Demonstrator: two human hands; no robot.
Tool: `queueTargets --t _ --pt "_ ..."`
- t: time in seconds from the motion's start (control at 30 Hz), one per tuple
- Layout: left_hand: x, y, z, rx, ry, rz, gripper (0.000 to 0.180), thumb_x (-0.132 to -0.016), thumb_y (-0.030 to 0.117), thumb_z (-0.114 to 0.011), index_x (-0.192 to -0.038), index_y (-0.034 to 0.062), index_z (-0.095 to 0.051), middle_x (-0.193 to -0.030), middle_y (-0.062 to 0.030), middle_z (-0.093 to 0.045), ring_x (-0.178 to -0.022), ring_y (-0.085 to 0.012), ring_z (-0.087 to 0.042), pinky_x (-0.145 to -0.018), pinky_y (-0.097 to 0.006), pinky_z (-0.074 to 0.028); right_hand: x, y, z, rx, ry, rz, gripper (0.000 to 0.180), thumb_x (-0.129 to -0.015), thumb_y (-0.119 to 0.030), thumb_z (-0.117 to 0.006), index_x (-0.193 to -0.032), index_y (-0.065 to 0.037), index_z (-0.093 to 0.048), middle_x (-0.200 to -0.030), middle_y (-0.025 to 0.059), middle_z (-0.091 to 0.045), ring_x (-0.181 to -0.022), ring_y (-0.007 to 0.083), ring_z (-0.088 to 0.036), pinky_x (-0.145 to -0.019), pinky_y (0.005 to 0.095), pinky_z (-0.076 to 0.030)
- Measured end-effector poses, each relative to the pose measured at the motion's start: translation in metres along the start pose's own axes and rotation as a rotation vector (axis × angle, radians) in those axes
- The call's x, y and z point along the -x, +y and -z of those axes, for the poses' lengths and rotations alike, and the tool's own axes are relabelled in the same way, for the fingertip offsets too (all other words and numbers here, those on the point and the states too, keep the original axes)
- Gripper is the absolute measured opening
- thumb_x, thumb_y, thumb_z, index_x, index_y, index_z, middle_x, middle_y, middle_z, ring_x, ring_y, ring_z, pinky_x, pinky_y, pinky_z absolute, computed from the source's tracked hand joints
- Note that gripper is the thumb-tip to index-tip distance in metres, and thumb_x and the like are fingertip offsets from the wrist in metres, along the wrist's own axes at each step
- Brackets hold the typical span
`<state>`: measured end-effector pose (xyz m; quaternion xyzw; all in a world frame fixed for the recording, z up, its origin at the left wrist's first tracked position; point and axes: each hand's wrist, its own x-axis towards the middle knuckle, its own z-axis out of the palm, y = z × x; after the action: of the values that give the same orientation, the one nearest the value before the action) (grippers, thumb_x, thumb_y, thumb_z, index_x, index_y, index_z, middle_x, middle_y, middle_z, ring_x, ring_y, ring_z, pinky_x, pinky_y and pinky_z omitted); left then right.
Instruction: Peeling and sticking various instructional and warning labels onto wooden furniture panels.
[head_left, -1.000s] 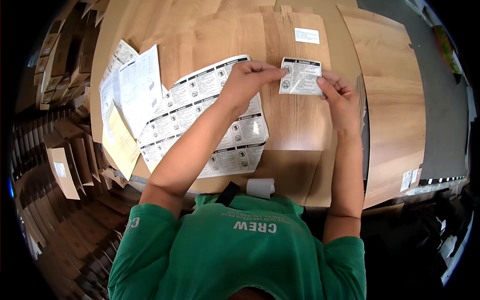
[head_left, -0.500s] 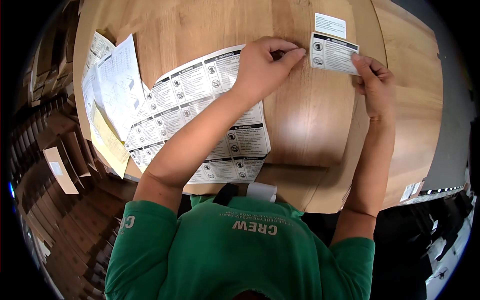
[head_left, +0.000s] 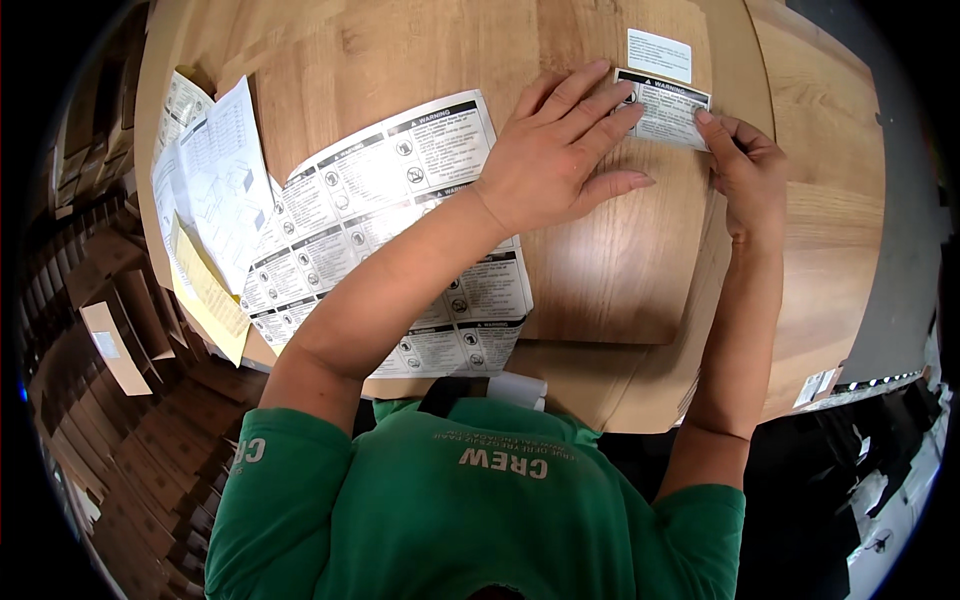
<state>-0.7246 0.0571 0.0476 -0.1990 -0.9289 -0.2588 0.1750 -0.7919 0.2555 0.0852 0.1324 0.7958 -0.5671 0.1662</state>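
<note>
Pressing a small black-and-white label (head_left: 665, 108) flat onto the wood panel (head_left: 620, 260), left hand (head_left: 555, 150) lies open, fingers spread over label's left end. Right hand (head_left: 748, 170) pinches label's right edge w/ fingertips. Blank white sticker (head_left: 659, 54) sits just above label; sheet of labels (head_left: 400, 230) well left of it.

White labels (head_left: 668, 108), sticker sheet (head_left: 400, 230) on wood

Yellow paper (head_left: 207, 292), folded instruction leaflet (head_left: 222, 170), small blank white label (head_left: 659, 54), stacked cardboard (head_left: 100, 340) at left.
</note>
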Motion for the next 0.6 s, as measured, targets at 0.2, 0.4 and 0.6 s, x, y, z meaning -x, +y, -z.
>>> queueTargets --t 0.2,0.4,0.6 --pt "-0.002 0.001 -0.001 0.047 -0.043 -0.022 0.062 -0.076 0.048 -0.065 -0.123 0.0081 -0.054 -0.129 -0.0097 -0.051 -0.127 -0.0285 -0.040 -0.104 -0.044 -0.031 -0.004 0.001 -0.002 0.101 0.029 0.024 0.029 -0.078 -0.025 -0.072 -0.087 0.003 -0.068 -0.065 -0.0016 -0.058 -0.054 0.0046 -0.044 -0.048 0.0203 -0.034" --pt "-0.002 0.002 -0.001 0.043 -0.079 -0.035 0.064 -0.076 0.050 -0.065 -0.120 0.0055 -0.055 -0.129 -0.0108 -0.051 -0.126 -0.0291 -0.040 -0.105 -0.044 -0.031 -0.005 0.002 -0.007 0.127 0.036 0.058 0.028 -0.079 -0.023 -0.070 -0.085 0.004 -0.068 -0.065 0.0009 -0.060 -0.058 0.0054 -0.048 -0.052 0.0201 -0.038" --pt "-0.002 0.004 -0.002 0.022 -0.091 -0.033 0.064 -0.076 0.051 -0.064 -0.119 0.0045 -0.055 -0.127 -0.0128 -0.051 -0.125 -0.0300 -0.042 -0.104 -0.043 -0.031 -0.006 0.007 -0.015 0.594 0.177 0.364 0.022 -0.081 -0.022 -0.066 -0.082 0.000 -0.066 -0.068 0.0140 -0.064 -0.060 0.0253 -0.062 -0.056 0.0335 -0.047"
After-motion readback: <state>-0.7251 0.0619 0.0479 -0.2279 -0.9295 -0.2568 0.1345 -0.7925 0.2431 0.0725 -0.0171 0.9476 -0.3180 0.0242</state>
